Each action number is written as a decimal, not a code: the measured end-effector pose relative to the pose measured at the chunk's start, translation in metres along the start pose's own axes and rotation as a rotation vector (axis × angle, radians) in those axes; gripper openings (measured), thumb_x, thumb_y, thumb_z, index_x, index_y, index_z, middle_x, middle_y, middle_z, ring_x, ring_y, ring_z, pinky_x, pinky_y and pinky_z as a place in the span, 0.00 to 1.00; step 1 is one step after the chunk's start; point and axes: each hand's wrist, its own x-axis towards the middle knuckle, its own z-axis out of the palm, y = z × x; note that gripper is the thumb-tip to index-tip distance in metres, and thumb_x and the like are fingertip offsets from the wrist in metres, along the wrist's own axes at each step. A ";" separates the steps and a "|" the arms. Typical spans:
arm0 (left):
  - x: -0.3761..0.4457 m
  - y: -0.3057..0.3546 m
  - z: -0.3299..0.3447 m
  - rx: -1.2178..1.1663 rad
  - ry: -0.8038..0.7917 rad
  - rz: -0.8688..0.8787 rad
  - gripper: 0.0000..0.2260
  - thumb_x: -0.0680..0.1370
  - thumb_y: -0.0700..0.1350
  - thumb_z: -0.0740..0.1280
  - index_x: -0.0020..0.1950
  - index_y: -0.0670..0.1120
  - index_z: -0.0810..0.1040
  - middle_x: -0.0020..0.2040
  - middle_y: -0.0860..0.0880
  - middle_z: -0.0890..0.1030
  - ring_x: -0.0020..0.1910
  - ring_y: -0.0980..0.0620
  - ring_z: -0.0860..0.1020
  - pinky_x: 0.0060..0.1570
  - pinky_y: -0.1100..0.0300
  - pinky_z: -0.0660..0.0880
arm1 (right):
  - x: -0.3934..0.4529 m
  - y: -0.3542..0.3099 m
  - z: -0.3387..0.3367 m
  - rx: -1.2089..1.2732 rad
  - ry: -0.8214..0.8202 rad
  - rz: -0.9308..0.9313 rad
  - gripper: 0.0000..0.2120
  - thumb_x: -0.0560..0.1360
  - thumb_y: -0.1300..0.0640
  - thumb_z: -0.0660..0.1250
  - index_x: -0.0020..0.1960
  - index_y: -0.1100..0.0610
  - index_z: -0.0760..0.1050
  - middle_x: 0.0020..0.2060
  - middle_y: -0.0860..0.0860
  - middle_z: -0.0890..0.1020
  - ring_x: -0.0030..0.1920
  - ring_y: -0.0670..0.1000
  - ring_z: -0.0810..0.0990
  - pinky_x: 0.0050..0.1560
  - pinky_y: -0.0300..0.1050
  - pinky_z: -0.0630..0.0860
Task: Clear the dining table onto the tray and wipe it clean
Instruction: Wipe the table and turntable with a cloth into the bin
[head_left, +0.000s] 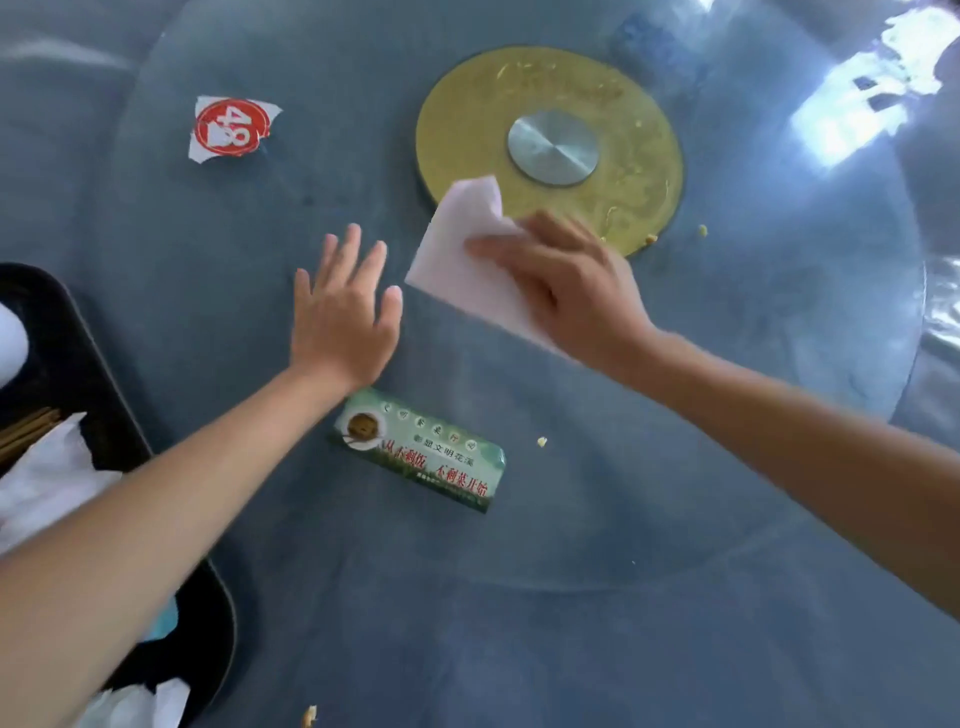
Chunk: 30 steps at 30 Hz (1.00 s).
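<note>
Right hand (566, 288) grip: a pale pink cloth (462, 260), creased with one corner lifted, is pinched and pressed to the glass-topped surface (675, 467) beside the gold disc (639, 150). Left hand (340, 317) is spread flat, nothing held.

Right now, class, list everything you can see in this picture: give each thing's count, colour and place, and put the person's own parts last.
Round glass turntable: one, clear, over the grey table.
Gold disc with silver hub: one, centre.
Torn red-and-white number label: one, far left.
Green printed card holder: one, near centre.
Food crumbs: several, yellowish, scattered.
Black plastic tray: one, left edge, holding white tissues and wooden chopsticks.
Pale pink wiping cloth: one, under the right hand.
Left hand: flat, fingers spread.
Right hand: grip on the cloth.
</note>
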 end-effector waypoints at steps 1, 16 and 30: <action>-0.009 0.013 0.010 0.020 -0.018 -0.018 0.26 0.84 0.52 0.50 0.82 0.49 0.56 0.84 0.47 0.50 0.82 0.45 0.46 0.77 0.38 0.45 | 0.031 0.030 0.001 -0.046 0.004 0.091 0.18 0.80 0.60 0.64 0.65 0.47 0.82 0.51 0.54 0.80 0.50 0.60 0.78 0.42 0.50 0.74; 0.016 -0.026 0.007 0.096 0.046 0.105 0.24 0.85 0.52 0.47 0.82 0.55 0.56 0.83 0.52 0.55 0.82 0.48 0.50 0.78 0.40 0.46 | -0.152 -0.079 0.047 0.053 -0.360 -0.121 0.24 0.73 0.61 0.69 0.69 0.53 0.79 0.59 0.50 0.79 0.43 0.56 0.70 0.37 0.51 0.68; -0.007 0.047 0.032 0.072 0.037 0.127 0.24 0.85 0.53 0.46 0.82 0.55 0.55 0.83 0.53 0.53 0.83 0.49 0.48 0.79 0.41 0.45 | 0.076 0.166 -0.009 -0.180 -0.142 0.235 0.19 0.82 0.57 0.59 0.68 0.47 0.81 0.57 0.58 0.80 0.60 0.63 0.76 0.55 0.49 0.68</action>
